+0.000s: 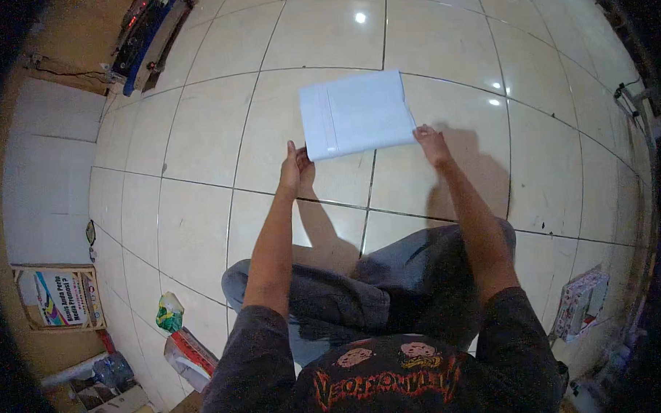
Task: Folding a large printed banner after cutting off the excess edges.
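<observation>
A flat white rectangular packet (360, 115), folded sheet or plastic, lies on or just above the floor tiles in front of my crossed legs. A seam or crease runs down near its left side, and its right edge looks slightly uneven. My right hand (433, 144) pinches its lower right corner. At the lower left corner, the fingers of my left hand (295, 167) touch the edge with the thumb raised apart; whether they grip it is unclear.
Glossy cream floor tiles (199, 211) surround me. To my left lie a green and yellow pouch (170, 312) and a red and white box (191, 356). A patterned box (579, 304) stands at right. A dark and blue machine (144, 43) is at the upper left.
</observation>
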`<move>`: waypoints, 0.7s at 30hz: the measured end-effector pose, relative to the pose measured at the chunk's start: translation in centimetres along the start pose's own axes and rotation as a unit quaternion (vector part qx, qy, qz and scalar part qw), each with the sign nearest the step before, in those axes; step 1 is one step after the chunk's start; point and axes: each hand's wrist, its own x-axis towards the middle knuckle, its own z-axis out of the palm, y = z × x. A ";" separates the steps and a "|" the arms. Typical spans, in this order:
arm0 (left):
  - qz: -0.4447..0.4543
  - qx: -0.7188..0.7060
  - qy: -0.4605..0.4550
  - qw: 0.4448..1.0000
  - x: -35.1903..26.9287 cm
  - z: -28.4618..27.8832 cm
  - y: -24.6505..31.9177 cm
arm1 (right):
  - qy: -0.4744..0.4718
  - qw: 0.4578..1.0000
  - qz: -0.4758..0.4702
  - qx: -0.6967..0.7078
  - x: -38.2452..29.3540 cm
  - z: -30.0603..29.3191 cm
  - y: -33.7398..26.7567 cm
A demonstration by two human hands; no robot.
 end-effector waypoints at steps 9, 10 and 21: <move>0.099 0.231 0.127 0.959 -7.1 0.1 -5.0 | 0.191 0.977 0.075 -0.052 -11.9 0.2 -3.7; 0.076 0.275 0.137 0.949 -7.5 -0.4 -4.9 | 0.140 0.979 0.139 -0.050 -11.9 -0.1 -4.8; 0.341 0.722 0.107 0.593 -7.1 6.0 -2.7 | 0.116 0.939 -0.119 -0.300 -9.3 1.7 -10.6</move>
